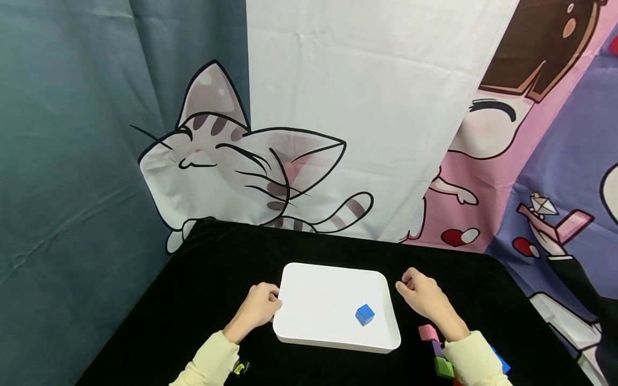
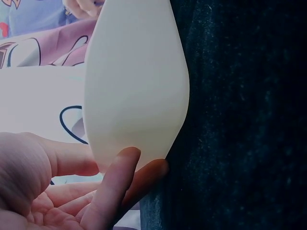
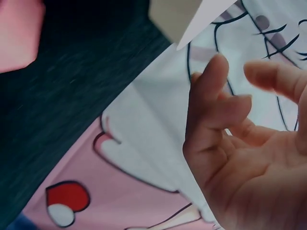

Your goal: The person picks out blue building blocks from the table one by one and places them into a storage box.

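Tray (image 1: 314,300): white, middle of the black bench (image 1: 203,279), between both hands.
Blue cube (image 1: 365,314): inside the tray, toward its right near corner.
Left hand (image 1: 258,308): at the tray's left edge; fingers (image 2: 117,177) loosely curled, tips touching the rim.
Right hand (image 1: 425,300): just right of the tray, apart from it; fingers (image 3: 211,96) loosely curled, holding nothing.
Blocks: pink (image 1: 427,332), purple (image 1: 436,348) and green (image 1: 444,368), beside the right wrist.
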Demonstrator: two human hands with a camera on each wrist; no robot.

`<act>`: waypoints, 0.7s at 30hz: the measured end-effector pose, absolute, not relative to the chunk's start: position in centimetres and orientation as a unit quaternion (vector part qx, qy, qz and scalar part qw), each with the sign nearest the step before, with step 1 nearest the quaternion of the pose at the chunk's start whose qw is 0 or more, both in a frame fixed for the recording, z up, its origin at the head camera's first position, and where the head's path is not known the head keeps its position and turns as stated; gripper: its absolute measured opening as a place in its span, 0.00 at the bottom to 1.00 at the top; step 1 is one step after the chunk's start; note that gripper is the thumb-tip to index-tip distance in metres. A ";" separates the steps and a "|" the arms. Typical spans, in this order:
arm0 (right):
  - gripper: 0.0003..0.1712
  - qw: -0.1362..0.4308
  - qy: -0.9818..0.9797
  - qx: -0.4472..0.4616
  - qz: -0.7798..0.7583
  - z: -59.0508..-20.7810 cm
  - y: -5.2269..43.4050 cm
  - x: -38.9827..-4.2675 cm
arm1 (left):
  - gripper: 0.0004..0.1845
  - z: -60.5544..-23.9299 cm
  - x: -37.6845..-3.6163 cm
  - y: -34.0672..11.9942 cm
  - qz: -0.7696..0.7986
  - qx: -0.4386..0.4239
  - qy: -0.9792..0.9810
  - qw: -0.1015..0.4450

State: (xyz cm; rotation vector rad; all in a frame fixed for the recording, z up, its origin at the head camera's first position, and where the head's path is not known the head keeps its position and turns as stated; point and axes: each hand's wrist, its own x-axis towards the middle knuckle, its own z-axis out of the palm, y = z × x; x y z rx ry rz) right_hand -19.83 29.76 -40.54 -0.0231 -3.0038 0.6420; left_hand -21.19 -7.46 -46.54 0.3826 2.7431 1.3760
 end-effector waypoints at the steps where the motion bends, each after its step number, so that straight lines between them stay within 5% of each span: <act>1: 0.15 0.036 -0.978 -0.013 0.207 -40.5 30.2 -19.7 | 0.07 -46.6 -21.2 -7.5 0.445 0.125 0.887 0.024; 21: 0.16 -0.093 -0.983 -0.066 0.145 -42.5 37.3 -18.0 | 0.08 -46.7 -21.2 -7.5 0.452 0.124 0.883 0.023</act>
